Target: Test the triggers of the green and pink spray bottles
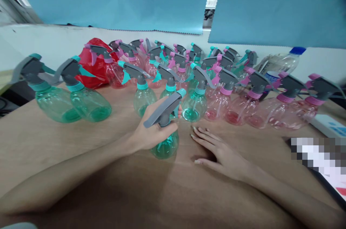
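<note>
A green spray bottle (165, 146) with a grey trigger head stands on the wooden table in front of me. My left hand (151, 128) is closed around its neck, just below the head; some fingers are hidden behind it. Flat on the tabletop to the right rests my right hand (221, 153), fingers spread and holding nothing. Just beyond the hands is another green spray bottle (193, 108) with a turquoise collar. Beside it a pink spray bottle (216, 104) begins a row of pink ones stretching right.
Two green spray bottles (90, 104) stand at the left. Several more bottles crowd the back, near a red plastic bag (94, 65). A large clear bottle with a blue cap (283, 61) leans at the back right. A dark-edged, pixelated object (319, 164) lies at the right edge.
</note>
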Demonstrator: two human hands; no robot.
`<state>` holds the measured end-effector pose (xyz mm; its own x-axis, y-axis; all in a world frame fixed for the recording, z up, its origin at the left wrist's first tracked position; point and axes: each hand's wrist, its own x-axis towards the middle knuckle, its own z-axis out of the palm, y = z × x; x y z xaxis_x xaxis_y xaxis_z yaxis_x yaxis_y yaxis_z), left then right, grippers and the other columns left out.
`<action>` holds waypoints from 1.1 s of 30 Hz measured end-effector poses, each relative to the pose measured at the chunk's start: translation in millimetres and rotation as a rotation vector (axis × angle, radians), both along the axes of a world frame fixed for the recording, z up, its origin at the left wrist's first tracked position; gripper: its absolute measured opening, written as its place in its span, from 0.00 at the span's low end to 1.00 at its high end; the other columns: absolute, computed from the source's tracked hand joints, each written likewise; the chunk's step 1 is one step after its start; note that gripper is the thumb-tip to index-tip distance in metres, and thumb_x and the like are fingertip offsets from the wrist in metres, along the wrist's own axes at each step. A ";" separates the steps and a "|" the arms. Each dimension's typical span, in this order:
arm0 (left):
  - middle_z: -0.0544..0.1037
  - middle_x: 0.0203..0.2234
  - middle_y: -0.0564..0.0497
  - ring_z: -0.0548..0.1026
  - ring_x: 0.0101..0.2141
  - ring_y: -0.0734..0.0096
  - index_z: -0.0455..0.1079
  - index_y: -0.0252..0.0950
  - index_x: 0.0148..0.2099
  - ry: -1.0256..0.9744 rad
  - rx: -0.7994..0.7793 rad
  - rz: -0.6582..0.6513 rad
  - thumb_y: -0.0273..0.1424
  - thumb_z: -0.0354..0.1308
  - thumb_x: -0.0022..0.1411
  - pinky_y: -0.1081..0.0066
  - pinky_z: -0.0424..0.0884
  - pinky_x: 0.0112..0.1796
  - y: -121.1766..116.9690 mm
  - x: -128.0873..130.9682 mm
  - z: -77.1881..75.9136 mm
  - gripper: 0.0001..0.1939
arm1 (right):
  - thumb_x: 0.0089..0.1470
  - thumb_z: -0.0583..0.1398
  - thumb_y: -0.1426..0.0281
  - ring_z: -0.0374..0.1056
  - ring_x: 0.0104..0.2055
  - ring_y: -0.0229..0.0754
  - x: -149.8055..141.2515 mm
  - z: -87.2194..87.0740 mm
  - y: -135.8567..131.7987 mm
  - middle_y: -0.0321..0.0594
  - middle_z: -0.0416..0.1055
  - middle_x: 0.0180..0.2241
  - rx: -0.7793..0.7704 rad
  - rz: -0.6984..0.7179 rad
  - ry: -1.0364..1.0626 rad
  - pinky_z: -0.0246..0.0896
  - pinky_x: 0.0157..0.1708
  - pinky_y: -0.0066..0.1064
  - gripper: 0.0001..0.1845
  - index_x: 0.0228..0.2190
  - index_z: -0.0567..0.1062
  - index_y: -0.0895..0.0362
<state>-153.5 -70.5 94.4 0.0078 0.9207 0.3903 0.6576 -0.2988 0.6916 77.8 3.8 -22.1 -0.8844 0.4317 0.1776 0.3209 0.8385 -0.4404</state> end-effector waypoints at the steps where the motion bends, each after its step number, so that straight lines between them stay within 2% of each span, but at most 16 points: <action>1: 0.74 0.32 0.55 0.74 0.33 0.68 0.63 0.42 0.34 -0.010 0.006 -0.007 0.23 0.51 0.47 0.71 0.71 0.39 -0.1 0.5 0.3 0.11 | 0.57 0.57 0.52 0.44 0.67 0.51 0.0 0.0 0.0 0.41 0.51 0.65 0.002 0.000 -0.003 0.45 0.63 0.53 0.38 0.64 0.53 0.49; 6: 0.75 0.33 0.55 0.75 0.33 0.69 0.63 0.42 0.34 0.016 -0.004 -0.002 0.22 0.51 0.49 0.72 0.71 0.37 -0.7 -1.2 -2.5 0.10 | 0.58 0.56 0.51 0.43 0.68 0.50 0.0 0.7 0.3 0.41 0.49 0.66 0.010 0.005 -0.040 0.44 0.64 0.52 0.38 0.64 0.53 0.52; 10: 0.76 0.37 0.54 0.76 0.33 0.67 0.66 0.42 0.42 0.003 -0.056 0.000 0.23 0.51 0.49 0.72 0.72 0.33 -0.3 -4.8 -6.8 0.17 | 0.58 0.55 0.51 0.43 0.68 0.50 -0.3 1.7 0.2 0.41 0.49 0.66 0.008 0.002 -0.042 0.45 0.63 0.53 0.38 0.64 0.53 0.51; 14: 0.76 0.42 0.53 0.76 0.40 0.67 0.66 0.42 0.47 -0.098 -0.068 -0.046 0.22 0.52 0.49 0.72 0.73 0.41 1.2 -4.4 -9.6 0.21 | 0.58 0.55 0.51 0.43 0.68 0.50 -0.5 1.9 0.2 0.42 0.49 0.66 0.015 0.001 -0.052 0.44 0.64 0.52 0.38 0.64 0.53 0.52; 17: 0.77 0.40 0.53 0.77 0.37 0.67 0.67 0.42 0.45 -0.126 -0.067 -0.046 0.23 0.53 0.49 0.70 0.73 0.43 0.6 -2.1 -8.7 0.19 | 0.58 0.55 0.52 0.43 0.68 0.50 -0.1 1.2 0.2 0.42 0.49 0.66 0.014 -0.001 -0.049 0.44 0.64 0.52 0.38 0.63 0.54 0.53; 22: 0.77 0.41 0.52 0.77 0.32 0.69 0.68 0.41 0.41 -0.111 -0.090 -0.011 0.26 0.53 0.52 0.70 0.74 0.39 -2.8 0.3 -4.8 0.13 | 0.58 0.56 0.52 0.44 0.67 0.51 0.4 0.0 0.3 0.42 0.50 0.65 0.009 -0.002 -0.037 0.44 0.64 0.53 0.37 0.63 0.55 0.52; 28: 0.79 0.34 0.52 0.78 0.34 0.65 0.70 0.42 0.45 -0.042 -0.085 0.023 0.30 0.52 0.54 0.68 0.74 0.38 -2.9 -1.1 -6.5 0.15 | 0.57 0.57 0.52 0.44 0.67 0.51 -0.5 -0.9 0.5 0.40 0.50 0.65 0.002 -0.005 -0.017 0.44 0.64 0.52 0.37 0.63 0.55 0.51; 33: 0.78 0.30 0.52 0.77 0.35 0.63 0.71 0.42 0.43 -0.036 -0.068 0.028 0.31 0.52 0.53 0.67 0.73 0.39 -1.7 -1.1 -7.3 0.14 | 0.57 0.57 0.52 0.44 0.67 0.51 -0.3 -0.9 0.4 0.40 0.50 0.66 0.000 -0.002 -0.015 0.44 0.64 0.51 0.38 0.63 0.54 0.50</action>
